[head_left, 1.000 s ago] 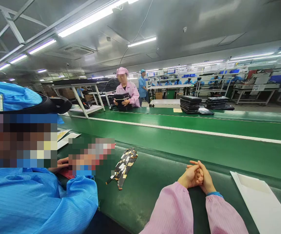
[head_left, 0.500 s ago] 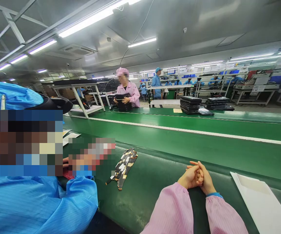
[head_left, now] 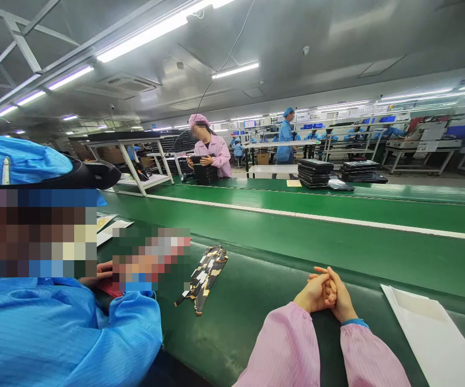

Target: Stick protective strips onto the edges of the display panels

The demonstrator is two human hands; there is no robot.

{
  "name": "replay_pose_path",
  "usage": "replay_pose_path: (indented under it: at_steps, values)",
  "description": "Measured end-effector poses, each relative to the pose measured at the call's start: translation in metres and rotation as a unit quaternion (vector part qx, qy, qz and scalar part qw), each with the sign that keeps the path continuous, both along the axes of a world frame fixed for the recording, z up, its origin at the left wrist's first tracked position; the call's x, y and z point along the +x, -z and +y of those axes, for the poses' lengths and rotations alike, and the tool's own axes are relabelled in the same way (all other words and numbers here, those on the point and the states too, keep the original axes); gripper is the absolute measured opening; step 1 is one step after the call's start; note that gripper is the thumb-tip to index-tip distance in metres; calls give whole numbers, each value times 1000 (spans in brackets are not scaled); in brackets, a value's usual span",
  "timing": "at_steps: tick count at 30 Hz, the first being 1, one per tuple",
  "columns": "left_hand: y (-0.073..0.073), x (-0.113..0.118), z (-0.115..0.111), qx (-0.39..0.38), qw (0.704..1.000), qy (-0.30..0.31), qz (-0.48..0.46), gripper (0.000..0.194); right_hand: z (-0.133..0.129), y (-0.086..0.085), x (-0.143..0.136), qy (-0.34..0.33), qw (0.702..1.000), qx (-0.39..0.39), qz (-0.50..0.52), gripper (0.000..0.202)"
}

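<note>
The left hand and right hand are clasped empty on the matte green belt, flat white sheets lying to their right.

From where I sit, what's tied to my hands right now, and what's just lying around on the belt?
With the hands:
- left hand and right hand, clasped together, holding nothing
- green belt they rest on
- white sheet, nearest on the right, untouched

Lying about:
- bundle of black and gold strips, to the left
- stacks of black trays across the line
- white papers beyond the neighbour in blue
</note>
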State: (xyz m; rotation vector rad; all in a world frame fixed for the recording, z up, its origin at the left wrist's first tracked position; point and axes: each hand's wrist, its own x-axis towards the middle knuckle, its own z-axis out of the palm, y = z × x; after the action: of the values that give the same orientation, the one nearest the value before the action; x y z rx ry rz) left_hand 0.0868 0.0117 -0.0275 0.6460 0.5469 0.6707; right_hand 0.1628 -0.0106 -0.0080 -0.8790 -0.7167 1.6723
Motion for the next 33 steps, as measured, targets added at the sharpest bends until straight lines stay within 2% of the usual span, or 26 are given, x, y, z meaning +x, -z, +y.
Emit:
replay_pose_path:
  at_steps: [18, 33]
  values:
    - [-5, -1, -2, -5, 1000, -1, 15, 52, 1, 1, 1, 0, 1000, 11, -10, 39]
    - [-4, 0, 0, -4, 1000, -2, 18, 51, 1, 1, 1, 1, 1000, 11, -16, 41]
